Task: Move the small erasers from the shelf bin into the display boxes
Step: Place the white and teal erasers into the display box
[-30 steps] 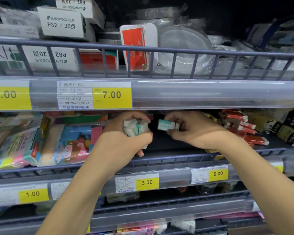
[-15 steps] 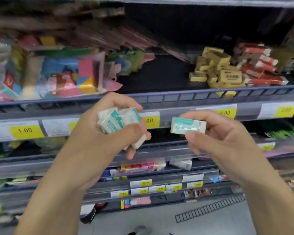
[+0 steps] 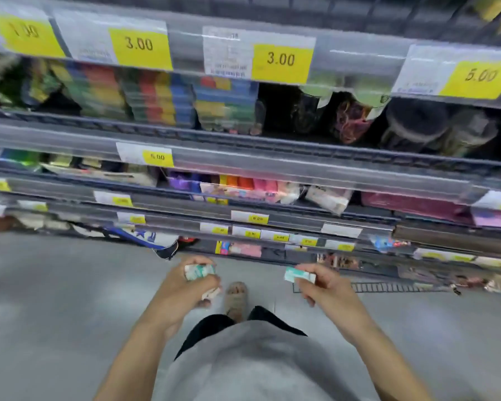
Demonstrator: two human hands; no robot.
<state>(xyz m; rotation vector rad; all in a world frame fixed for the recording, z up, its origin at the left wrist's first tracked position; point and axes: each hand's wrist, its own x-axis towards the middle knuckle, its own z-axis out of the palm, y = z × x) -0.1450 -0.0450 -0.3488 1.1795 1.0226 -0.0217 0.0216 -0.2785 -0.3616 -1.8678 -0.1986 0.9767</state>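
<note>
Since half a second ago the view has swung down, so both hands now sit low in the frame over the grey floor point(image 3: 55, 299) rather than in front of the shelf edges; the shelves point(image 3: 243, 146) fill the upper half, blurred. The left hand point(image 3: 182, 287), just left of centre, has its fingers curled tight round a bunch of small erasers point(image 3: 199, 271) in white and teal wrappers; one more white end pokes out below the fingers. The right hand point(image 3: 324, 287), right of centre and well apart from the left, pinches a single eraser point(image 3: 299, 275) between thumb and forefinger, its other fingers loosely bent beneath; the eraser sticks out to the left of the fingertips. Between the hands, lower down, a sandalled foot point(image 3: 236, 299) stands on the floor, with a grey shirt point(image 3: 243, 363) at the bottom centre. Yellow price tags point(image 3: 281, 60) run along the shelf fronts in the upper part of the frame; no display box can be made out in the blur.
</note>
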